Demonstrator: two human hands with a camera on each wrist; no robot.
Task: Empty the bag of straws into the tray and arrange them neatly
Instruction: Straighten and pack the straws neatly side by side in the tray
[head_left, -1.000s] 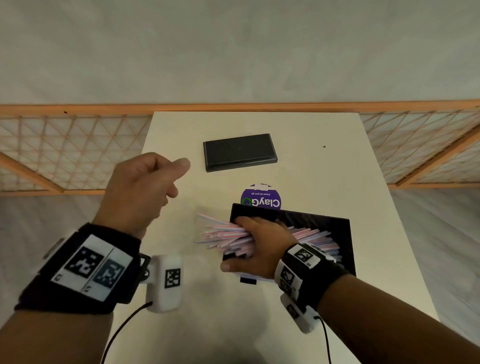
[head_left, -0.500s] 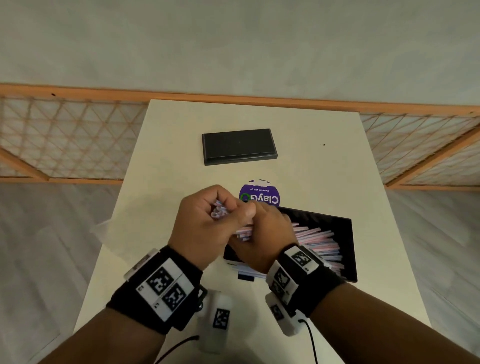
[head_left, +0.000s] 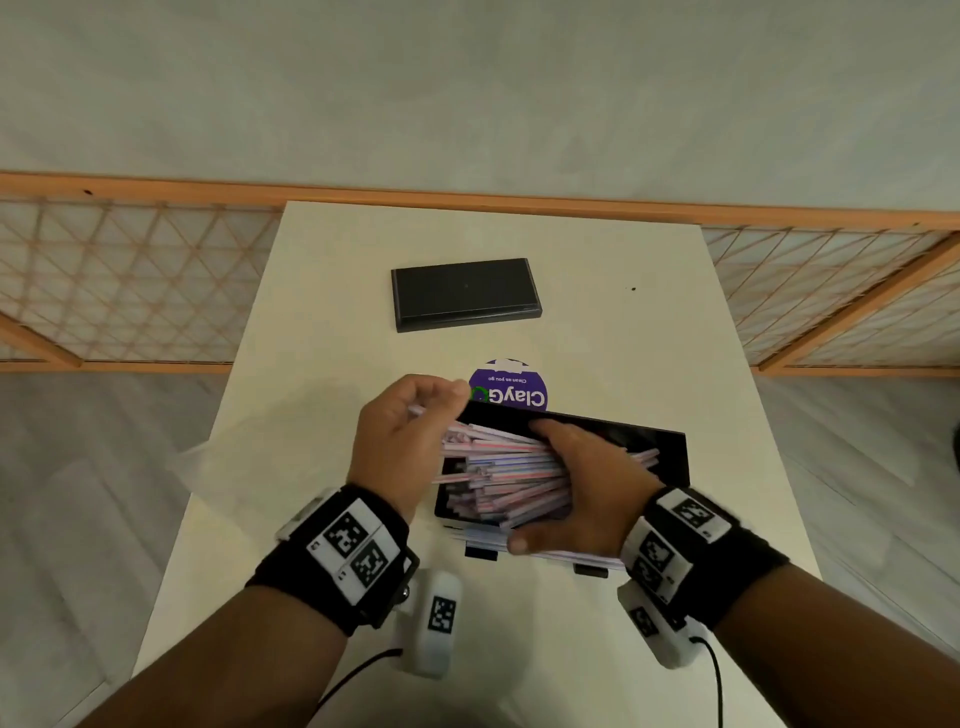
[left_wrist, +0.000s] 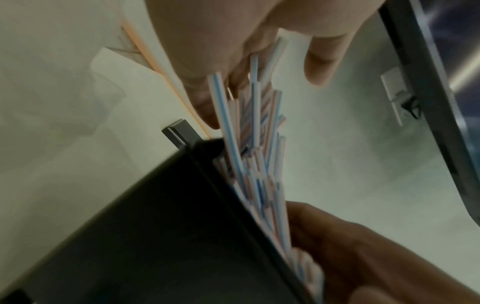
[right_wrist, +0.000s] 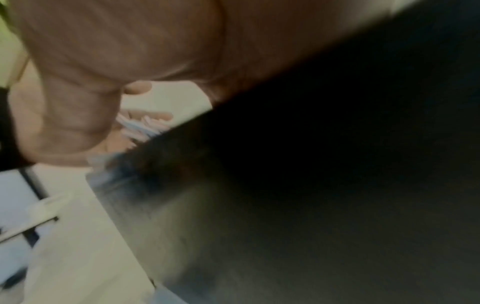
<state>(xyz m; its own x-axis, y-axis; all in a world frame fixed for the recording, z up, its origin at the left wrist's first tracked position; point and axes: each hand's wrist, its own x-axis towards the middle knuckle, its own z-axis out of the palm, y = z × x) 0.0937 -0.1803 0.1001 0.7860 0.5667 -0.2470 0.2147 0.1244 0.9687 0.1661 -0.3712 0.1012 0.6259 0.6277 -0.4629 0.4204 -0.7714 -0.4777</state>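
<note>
On a cream table, near edge: black tray, half filled with a loose fan of pink- and blue-striped straws, ends pointing left and spilling over the tray's left rim. Right hand laid over the middle of the bundle, fingers curled round it from above and thumb tucked under on the near side, clasping the straws inside the tray. Left hand just beside the tray's left end, fingers bent and cupped against the protruding straw tips, thumb forward near the tray's far corner; from the left wrist view, left fingers touching several tips, a few straws running up between fingers and palm, so loosely gathered rather than pinched tight. Right wrist view mostly dark and blurred, only a sliver of straw ends visible past the palm. Beyond the tray, partly hidden by its far rim, a round purple sticker with upside-down white lettering; farther back, well apart, a flat black rectangular box. Bag not identifiable for certain in any view.
</note>
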